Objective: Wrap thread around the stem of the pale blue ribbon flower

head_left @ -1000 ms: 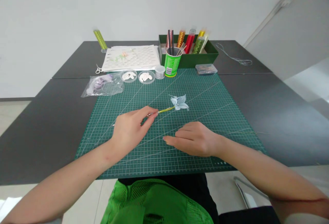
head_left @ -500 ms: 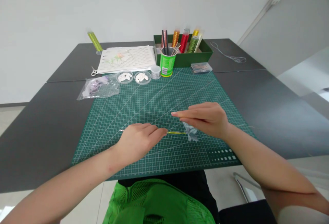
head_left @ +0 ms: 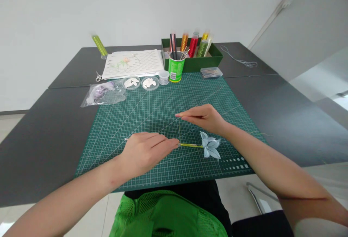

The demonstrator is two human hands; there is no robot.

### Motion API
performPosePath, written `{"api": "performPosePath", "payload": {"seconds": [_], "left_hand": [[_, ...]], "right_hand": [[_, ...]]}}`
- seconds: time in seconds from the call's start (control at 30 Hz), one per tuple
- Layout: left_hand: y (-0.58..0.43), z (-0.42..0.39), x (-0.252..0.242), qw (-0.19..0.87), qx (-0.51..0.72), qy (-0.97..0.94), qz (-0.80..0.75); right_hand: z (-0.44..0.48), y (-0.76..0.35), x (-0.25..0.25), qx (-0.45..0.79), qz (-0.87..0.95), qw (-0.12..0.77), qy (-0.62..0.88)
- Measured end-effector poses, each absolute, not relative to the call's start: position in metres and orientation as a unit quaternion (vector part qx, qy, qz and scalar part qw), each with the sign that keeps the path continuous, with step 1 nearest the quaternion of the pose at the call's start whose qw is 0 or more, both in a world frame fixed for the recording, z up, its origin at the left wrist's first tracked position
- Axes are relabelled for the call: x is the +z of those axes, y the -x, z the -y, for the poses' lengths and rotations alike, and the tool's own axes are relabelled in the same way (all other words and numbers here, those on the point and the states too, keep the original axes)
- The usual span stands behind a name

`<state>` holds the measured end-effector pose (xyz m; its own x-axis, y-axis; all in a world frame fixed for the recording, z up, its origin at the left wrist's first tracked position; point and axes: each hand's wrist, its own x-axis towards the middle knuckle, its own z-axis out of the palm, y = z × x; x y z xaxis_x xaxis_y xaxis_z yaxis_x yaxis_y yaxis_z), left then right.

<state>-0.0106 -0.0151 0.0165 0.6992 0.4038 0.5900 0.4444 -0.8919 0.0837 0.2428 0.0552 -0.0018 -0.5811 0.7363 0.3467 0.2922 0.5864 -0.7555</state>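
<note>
A pale blue artificial flower (head_left: pixel 210 145) lies sideways above the green cutting mat, its petals pointing right. Its stem (head_left: pixel 191 145) is wrapped in yellow-green thread near the bloom. My left hand (head_left: pixel 148 153) is closed around the stem, and a thin end sticks out past the hand on the left. Above and to the right, my right hand (head_left: pixel 203 116) pinches a fine thread (head_left: pixel 179 128), which runs down to the stem beside my left fingertips. The thread is barely visible against the mat.
The cutting mat (head_left: pixel 152 110) covers the middle of the dark table. Toward the back stand a green can (head_left: pixel 176 71) of sticks, a green box (head_left: pixel 201 64) of thread spools, two dishes of white pieces, paper sheets (head_left: pixel 146 63), small scissors (head_left: pixel 99 77) and a plastic bag (head_left: pixel 104 92).
My right hand has moved left and slightly up, uncovering the flower. The flower now shows its petals spread rather than blurred. My left hand keeps its grip on the stem.
</note>
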Motion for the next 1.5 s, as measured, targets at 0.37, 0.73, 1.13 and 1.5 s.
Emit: {"api": "performPosePath", "payload": {"seconds": [0.37,0.73,1.13,1.5], "left_hand": [[0.031,-0.001,0.028,0.063,-0.375,0.830,0.408],[0.032,-0.006,0.020,0.102,-0.359,0.814,0.446],[0.025,-0.007,0.004,0.117,-0.246,0.902,0.334],[0.017,0.005,0.012,0.143,-0.220,0.946,0.192]], "right_hand": [[-0.049,-0.232,-0.029,0.371,0.861,0.212,0.276],[-0.013,-0.221,0.001,0.358,0.894,0.237,0.131],[-0.007,-0.234,0.030,0.204,0.892,0.375,0.147],[-0.040,-0.244,0.018,0.225,0.861,0.362,0.278]]}}
